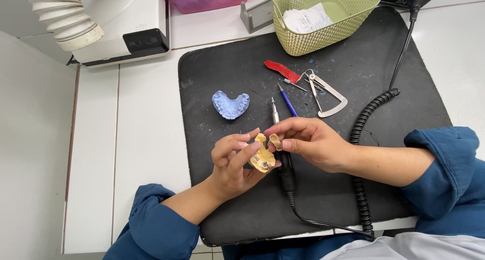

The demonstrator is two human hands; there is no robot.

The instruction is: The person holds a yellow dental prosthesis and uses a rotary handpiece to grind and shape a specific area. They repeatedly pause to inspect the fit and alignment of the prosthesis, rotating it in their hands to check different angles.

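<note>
My left hand (230,161) grips the yellow plaster dental cast (262,158) over the black rubber mat (227,68), right hand (310,141) pinching a small tan piece (275,141) above it, which I reckon could slip onto that mat.

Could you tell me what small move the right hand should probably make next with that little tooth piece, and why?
Probably lower the small tooth piece onto the yellow dental cast. The right hand pinches the piece just above the cast, which the left hand holds steady below it, and the two nearly touch. Whether the piece lines up with the metal posts is too small to tell.
</note>
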